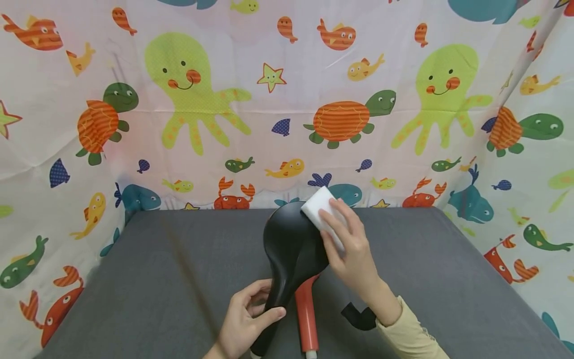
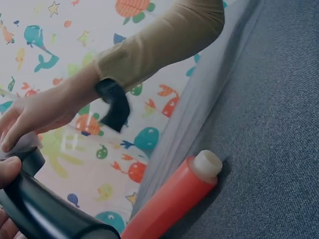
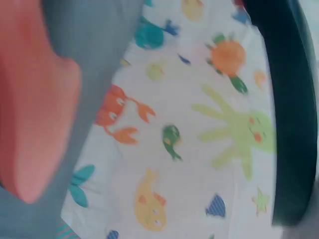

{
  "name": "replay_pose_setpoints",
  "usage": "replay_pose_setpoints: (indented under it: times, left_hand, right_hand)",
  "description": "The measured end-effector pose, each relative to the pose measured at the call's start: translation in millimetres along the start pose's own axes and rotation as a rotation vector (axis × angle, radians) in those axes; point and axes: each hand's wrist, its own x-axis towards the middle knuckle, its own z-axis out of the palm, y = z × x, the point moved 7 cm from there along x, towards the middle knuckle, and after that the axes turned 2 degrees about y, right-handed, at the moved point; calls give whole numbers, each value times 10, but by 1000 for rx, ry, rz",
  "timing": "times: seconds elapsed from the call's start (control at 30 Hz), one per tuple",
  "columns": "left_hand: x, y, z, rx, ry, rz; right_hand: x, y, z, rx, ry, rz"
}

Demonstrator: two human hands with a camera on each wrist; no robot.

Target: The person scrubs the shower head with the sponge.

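A black shower head (image 1: 291, 244) is held up at a tilt, its smooth rounded side showing. My left hand (image 1: 251, 314) grips its handle, thumb across the front and fingers behind. In the right hand (image 1: 352, 244) is a white sponge (image 1: 320, 204), pinched between thumb and fingers, its edge against the upper right of the shower head. The left wrist view shows the black handle (image 2: 55, 209) under the left thumb. Beneath it on the table lies a red handle (image 1: 306, 316) with a white end piece (image 2: 208, 163); its upper part is hidden behind the black head.
A grey cloth covers the table (image 1: 179, 259). Behind and at both sides hangs a white curtain (image 1: 269, 134) printed with sea animals. A black strap (image 1: 358, 317) hangs at the right wrist, by a beige sleeve (image 1: 410, 331).
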Motion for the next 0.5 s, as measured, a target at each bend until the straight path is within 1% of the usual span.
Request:
replay_pose_setpoints:
  times: [0.07,0.13,0.17,0.23,0.3,0.33,0.4,0.43,0.5]
  left_hand:
    - [12,-14,-15,-28,12,-30]
    - [23,-43,-34,-63,27,-63]
    - [26,-66,-44,-82,37,-89]
    - [32,-100,-53,-106,44,-111]
    - [34,-118,-57,-123,47,-114]
    - [35,-124,-58,-128,49,-119]
    - [36,-120,-55,-127,45,-110]
    - [35,-117,-52,-126,46,-109]
    - [30,-104,-39,-119,36,-96]
  right_hand:
    - [-86,-129,44,6,5,-74]
    - [-204,-325,120,6,-15,-184]
    - [-264,-424,163,11,-39,-238]
    - [-362,-574,234,24,-90,-330]
    - [-407,-629,266,31,-138,-371]
    - [-402,-612,261,32,-146,-371]
    - [-335,-507,207,34,-115,-337]
    - [-287,-423,172,33,-94,-293]
    - [-184,-235,94,21,-46,-180]
